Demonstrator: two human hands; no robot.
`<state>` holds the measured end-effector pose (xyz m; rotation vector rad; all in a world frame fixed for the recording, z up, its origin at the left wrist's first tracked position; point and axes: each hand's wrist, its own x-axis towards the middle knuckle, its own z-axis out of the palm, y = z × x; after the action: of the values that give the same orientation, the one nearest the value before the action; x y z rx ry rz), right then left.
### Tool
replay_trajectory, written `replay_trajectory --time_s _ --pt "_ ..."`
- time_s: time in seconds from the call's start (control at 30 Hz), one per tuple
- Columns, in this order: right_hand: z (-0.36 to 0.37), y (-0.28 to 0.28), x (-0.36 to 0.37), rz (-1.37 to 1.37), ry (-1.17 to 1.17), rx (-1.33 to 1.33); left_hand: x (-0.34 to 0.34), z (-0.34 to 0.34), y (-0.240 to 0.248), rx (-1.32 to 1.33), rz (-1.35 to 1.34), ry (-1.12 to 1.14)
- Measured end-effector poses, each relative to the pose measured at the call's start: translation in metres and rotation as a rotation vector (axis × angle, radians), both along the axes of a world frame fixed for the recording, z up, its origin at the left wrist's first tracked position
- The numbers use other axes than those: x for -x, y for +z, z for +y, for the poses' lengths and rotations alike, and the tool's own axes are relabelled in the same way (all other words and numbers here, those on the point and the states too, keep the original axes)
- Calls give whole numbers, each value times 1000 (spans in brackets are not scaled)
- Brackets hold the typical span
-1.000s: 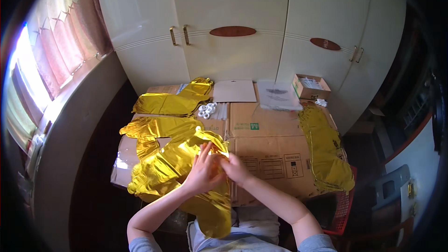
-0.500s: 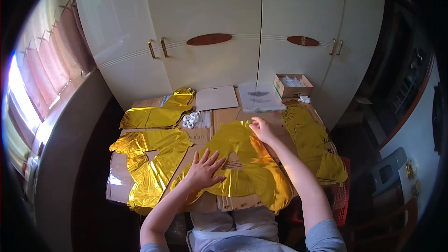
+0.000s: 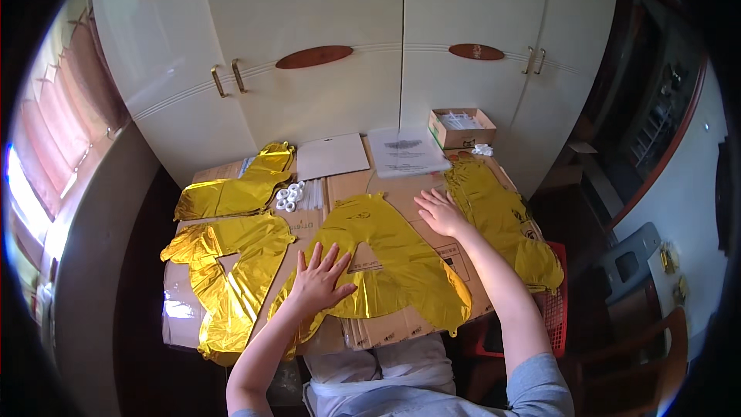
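A flat gold foil balloon (image 3: 390, 243), shaped like a letter A, lies in front of me on the cardboard-covered table (image 3: 363, 185). My left hand (image 3: 320, 282) rests on its left leg with the fingers spread. My right hand (image 3: 444, 214) is just off the balloon's upper right edge, over the cardboard, fingers stretched out and holding nothing. Another gold foil balloon (image 3: 235, 251) lies to the left, and a further one (image 3: 231, 194) sits behind that. More gold foil balloons (image 3: 494, 212) are laid at the right side of the table.
Rolls of white ribbon or tape (image 3: 289, 197) sit beside thin white sticks (image 3: 312, 194). Behind are a grey-white board (image 3: 333, 157), a printed clear bag (image 3: 407, 156) and a small box of white sticks (image 3: 463, 130). A red basket (image 3: 557, 305) stands at the right edge, and white cupboards (image 3: 324, 0) rise behind.
My right hand has let go of the balloon's top and opened beside it. The balloon's folded right side now lies flatter. The whole view has shifted slightly.
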<state>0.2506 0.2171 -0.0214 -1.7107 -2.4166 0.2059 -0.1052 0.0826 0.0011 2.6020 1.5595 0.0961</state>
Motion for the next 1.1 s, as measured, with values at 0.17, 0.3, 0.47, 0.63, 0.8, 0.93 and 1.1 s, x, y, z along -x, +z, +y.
replay_trajectory --time_s 0.17,0.3,0.47,0.63,0.8,0.93,1.1 --pt "-6 9 -21 -73 -81 -117 -3 4 -3 -4 -7 5" --pt "-44 30 -51 -99 -105 -66 -8 14 -7 -16 -17 6" --pt "-55 32 -45 -54 -47 85 -24 24 -1 15 -17 5" --pt "-16 14 -4 101 120 67 -19 15 -1 10 -2 19" --pt "33 9 5 -13 8 -11 1 -4 -3 -20 -40 -23" --pt "63 4 -7 -12 -106 -95 4 -9 0 -4 -22 -22" --pt "81 -7 -1 -24 -189 -213 1 -5 -4 -9 -12 -17"
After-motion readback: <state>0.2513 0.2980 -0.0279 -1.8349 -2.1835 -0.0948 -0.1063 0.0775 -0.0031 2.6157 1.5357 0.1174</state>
